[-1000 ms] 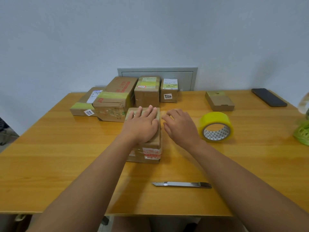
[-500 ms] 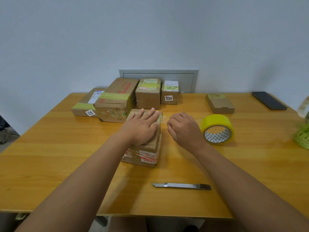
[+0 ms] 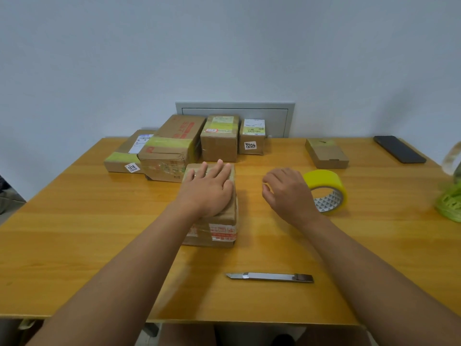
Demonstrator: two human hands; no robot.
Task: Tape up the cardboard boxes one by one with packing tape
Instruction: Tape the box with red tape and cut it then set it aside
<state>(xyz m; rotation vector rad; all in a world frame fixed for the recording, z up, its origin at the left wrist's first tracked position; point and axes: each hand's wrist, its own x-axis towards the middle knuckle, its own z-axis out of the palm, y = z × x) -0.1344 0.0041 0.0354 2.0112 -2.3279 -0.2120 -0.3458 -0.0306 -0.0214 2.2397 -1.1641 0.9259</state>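
A small brown cardboard box (image 3: 219, 231) with red-printed tape on its near side sits mid-table. My left hand (image 3: 207, 191) lies flat on top of it, fingers straight. My right hand (image 3: 287, 193) hovers to the right of the box, fingers loosely curled, holding nothing, just left of a yellow roll of packing tape (image 3: 326, 191) standing on its side. A metal utility knife (image 3: 270, 277) lies near the front edge.
Several taped boxes stand at the back: a flat one (image 3: 124, 158), a large one (image 3: 172, 148), a medium one (image 3: 220, 138) and a small one (image 3: 252, 141). A flat box (image 3: 326, 153), a black phone (image 3: 399, 149) and a green object (image 3: 451, 203) sit to the right.
My right hand has drawn away from the box toward the tape roll and its fingers have curled. My left hand stays flat on the box.
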